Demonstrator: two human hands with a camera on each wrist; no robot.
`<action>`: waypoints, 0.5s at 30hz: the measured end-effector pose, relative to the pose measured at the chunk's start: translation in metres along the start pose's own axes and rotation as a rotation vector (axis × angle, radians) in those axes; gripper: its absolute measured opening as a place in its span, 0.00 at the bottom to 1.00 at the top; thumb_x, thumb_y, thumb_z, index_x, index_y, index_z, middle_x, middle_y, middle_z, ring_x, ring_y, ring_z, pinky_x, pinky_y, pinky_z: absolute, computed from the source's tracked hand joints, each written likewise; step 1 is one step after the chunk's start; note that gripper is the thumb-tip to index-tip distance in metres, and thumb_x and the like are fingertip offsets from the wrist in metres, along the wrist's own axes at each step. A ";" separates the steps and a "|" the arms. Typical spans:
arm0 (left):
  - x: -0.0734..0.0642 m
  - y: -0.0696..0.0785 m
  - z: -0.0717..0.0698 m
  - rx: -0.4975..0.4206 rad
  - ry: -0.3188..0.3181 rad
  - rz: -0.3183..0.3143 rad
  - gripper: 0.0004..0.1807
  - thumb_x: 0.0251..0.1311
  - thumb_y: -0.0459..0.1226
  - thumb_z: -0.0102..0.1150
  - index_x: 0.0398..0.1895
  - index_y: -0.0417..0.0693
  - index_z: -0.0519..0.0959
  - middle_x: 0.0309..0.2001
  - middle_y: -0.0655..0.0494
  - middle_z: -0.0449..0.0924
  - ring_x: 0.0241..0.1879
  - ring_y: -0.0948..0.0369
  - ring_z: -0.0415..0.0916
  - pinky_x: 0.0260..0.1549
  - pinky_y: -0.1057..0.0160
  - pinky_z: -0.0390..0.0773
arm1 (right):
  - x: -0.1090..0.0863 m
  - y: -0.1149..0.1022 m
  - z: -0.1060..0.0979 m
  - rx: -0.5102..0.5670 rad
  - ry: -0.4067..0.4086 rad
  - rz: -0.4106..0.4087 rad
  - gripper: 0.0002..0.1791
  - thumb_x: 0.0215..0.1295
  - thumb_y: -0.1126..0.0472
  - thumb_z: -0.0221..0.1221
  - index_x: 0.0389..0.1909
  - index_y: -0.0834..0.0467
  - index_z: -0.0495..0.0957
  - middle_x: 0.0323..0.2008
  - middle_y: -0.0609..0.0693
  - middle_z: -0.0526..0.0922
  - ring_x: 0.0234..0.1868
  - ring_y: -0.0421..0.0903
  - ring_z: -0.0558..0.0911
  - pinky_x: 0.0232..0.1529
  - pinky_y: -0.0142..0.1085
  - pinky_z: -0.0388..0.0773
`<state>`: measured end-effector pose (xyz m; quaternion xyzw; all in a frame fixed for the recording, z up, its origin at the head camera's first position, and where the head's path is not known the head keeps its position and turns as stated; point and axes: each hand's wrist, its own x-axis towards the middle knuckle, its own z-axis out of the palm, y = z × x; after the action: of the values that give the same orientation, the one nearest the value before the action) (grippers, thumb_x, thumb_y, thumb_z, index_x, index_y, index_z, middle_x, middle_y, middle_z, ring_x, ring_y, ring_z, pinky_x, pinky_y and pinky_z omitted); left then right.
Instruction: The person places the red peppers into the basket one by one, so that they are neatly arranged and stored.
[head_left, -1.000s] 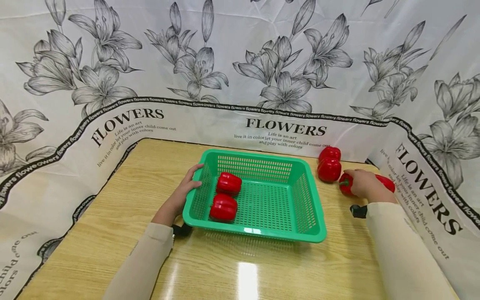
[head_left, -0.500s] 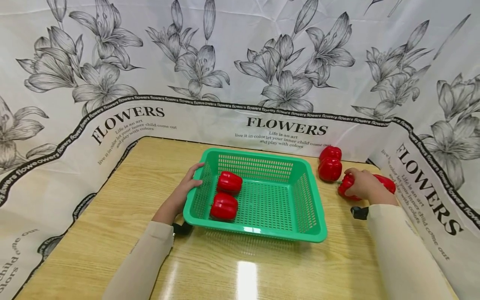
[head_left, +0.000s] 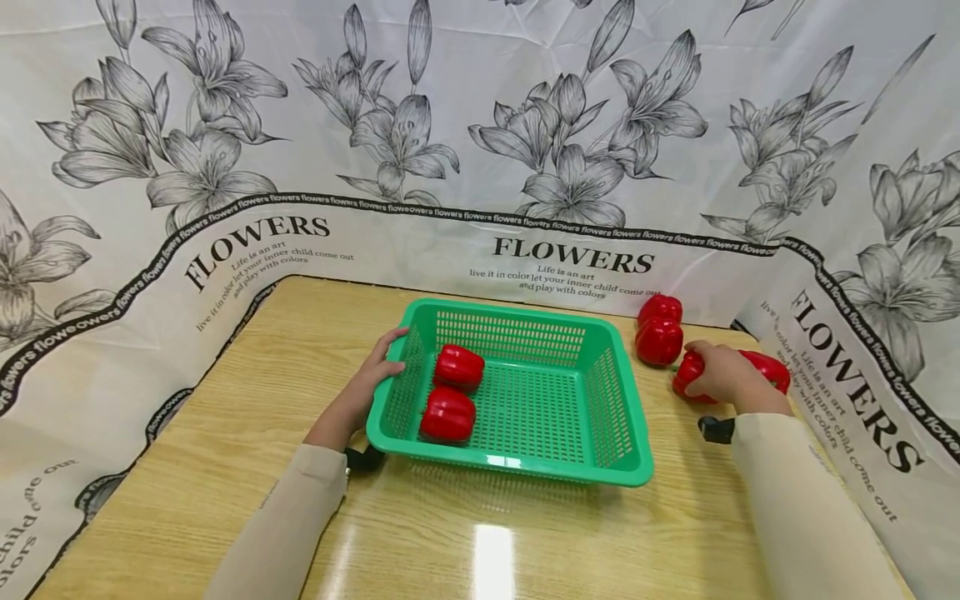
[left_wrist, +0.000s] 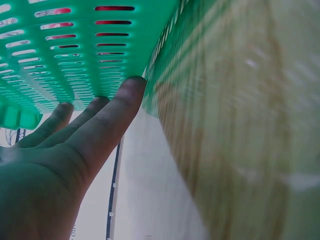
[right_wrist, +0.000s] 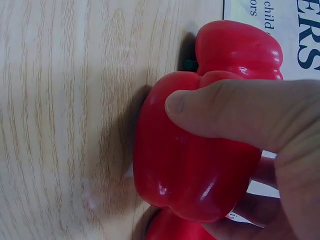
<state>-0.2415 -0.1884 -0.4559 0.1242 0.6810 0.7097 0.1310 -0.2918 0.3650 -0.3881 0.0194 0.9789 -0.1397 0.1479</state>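
Note:
My left hand (head_left: 372, 371) holds the left rim of a green plastic basket (head_left: 517, 467). In the left wrist view, several fingers (left_wrist: 107, 122) lie against the basket's slotted outer wall (left_wrist: 112, 45). Two red bell peppers lie inside on the left, one behind (head_left: 459, 367) and one in front (head_left: 447, 414). To the right of the basket, my right hand (head_left: 726, 372) grips another red bell pepper (right_wrist: 195, 170), thumb across its side and fingers around the far side. A further red pepper (head_left: 770, 370) shows just beyond this hand.
Two more red bell peppers, one at the back (head_left: 660, 308) and one before it (head_left: 658, 342), sit at the table's back right. Behind the wooden table (head_left: 420, 533) and at both sides hangs a white flower-printed cloth (head_left: 420, 242).
My right hand has turned the gripped pepper and drawn it slightly toward me; its green stem no longer shows in the head view. Left hand and basket have stayed put.

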 end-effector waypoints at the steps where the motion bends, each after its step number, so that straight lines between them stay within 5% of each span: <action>1: 0.000 0.000 0.000 0.000 0.000 0.003 0.33 0.68 0.41 0.39 0.75 0.68 0.46 0.72 0.45 0.48 0.60 0.40 0.64 0.46 0.49 0.78 | 0.000 0.000 0.000 -0.002 0.001 -0.001 0.55 0.44 0.54 0.74 0.72 0.63 0.55 0.59 0.73 0.65 0.55 0.70 0.65 0.45 0.65 0.74; 15: 0.001 -0.003 0.000 -0.002 0.005 0.005 0.33 0.67 0.42 0.40 0.75 0.69 0.47 0.73 0.45 0.48 0.61 0.39 0.64 0.46 0.49 0.78 | -0.004 0.000 0.002 -0.032 0.042 -0.060 0.53 0.47 0.50 0.72 0.70 0.66 0.56 0.57 0.73 0.66 0.53 0.69 0.67 0.48 0.64 0.73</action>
<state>-0.2428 -0.1883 -0.4588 0.1239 0.6803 0.7110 0.1277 -0.2872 0.3644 -0.3888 -0.0094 0.9841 -0.1280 0.1231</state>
